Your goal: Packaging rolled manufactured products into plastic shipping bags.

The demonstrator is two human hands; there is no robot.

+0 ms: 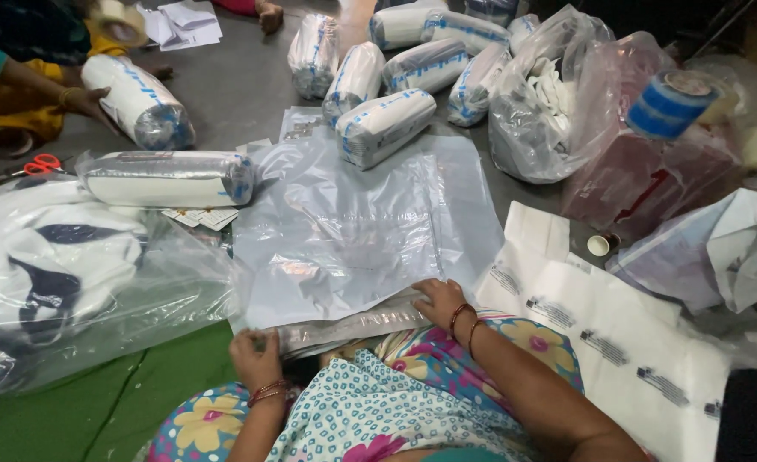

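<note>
Plastic bags [344, 239], a flat stack of clear ones, lie on the floor at the centre of the frame, and their near edge is being rolled or folded into a narrow strip [353, 325] at lower centre. The left hand [254, 359] is closed on the left end of that strip, fingers curled over it; the right hand [438, 299] lies palm down with fingers spread, pressing the strip's right end without gripping it. The film looks slick and wrinkled, so the likeliest trouble is that the roll goes crooked: with one end pinched and the other only pressed, the right side could slide out and let the strip spring open. Air caught under the top sheet, where the glare shows bulges, could crease the stack or make single sheets creep apart. A large loose bag [79, 282] holding white and dark cloth lies touching the stack's left edge and could get dragged in with it. A wrapped roll [387, 124] rests on the stack's far edge at upper centre, and another roll [169, 178] lies just beside its upper left corner; a pull toward the person might tip or shift either. White printed sheets [601, 342] at lower right lie close to the right forearm, which could sweep them aside. Another person's hand [88, 101] at upper left, resting on a separate roll, is well apart.
</note>
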